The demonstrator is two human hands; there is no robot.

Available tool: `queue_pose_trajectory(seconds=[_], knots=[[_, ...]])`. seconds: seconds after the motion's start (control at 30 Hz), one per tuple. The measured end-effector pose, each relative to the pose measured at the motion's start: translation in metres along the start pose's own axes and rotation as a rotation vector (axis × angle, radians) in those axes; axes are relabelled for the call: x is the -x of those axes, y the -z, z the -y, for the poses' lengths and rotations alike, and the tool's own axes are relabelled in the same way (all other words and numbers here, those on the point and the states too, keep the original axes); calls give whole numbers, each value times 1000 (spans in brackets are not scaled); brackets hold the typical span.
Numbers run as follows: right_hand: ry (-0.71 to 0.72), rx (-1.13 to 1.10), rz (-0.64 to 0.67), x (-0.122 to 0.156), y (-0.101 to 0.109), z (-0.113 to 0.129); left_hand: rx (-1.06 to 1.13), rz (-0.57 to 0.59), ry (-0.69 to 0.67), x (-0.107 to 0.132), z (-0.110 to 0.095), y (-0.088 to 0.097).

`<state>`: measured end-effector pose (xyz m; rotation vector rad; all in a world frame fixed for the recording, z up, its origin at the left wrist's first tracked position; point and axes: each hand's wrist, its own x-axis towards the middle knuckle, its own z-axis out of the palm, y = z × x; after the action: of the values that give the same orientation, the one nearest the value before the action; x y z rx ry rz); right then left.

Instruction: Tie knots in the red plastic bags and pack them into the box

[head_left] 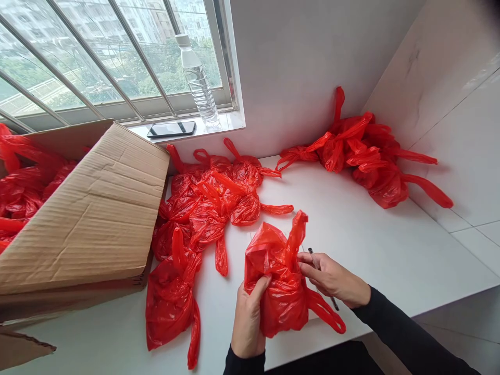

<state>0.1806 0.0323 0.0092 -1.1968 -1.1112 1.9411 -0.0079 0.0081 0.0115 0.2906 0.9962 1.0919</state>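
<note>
A tied red plastic bag (287, 307) is held up over the front of the white counter, its two handle loops sticking out on the right. My left hand (250, 312) grips its left side, the thumb pressed across the front. The fingers of my right hand (332, 276) are closed at the bag's right edge, beside the gathered neck. A dark pen (335, 303) passes behind my right hand; whether that hand holds it or it lies below, I cannot tell. Partly hidden under the bag is a pale sheet (318, 314).
Several tied red bags (207, 224) are grouped left of my hands, one bag (167, 302) nearest the front. Another red heap (367, 151) sits in the far right corner. An open cardboard box (97, 208) with red bags stands left. The windowsill holds a phone (172, 129) and a water bottle (201, 88).
</note>
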Motion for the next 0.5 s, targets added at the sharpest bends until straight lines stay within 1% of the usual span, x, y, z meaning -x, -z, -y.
queue_pose_trajectory(seconds=[0.07,0.13,0.27,0.37,0.43,0.5], knots=[[81,-47,4,-1,-1,-3,-8,13,19,1,0,-1],[123,-98,-13,-2,-1,-6,-14,20,34,3,0,-3],[124,-206,-64,-3,-2,-9,-82,44,60,6,1,-3],[117,-227,-91,-3,-3,-8,-141,53,56,5,3,-1],[91,-170,-169,-3,-2,-5,-172,47,36,4,3,0],[87,-67,-304,-1,0,0,-207,33,16,2,4,3]])
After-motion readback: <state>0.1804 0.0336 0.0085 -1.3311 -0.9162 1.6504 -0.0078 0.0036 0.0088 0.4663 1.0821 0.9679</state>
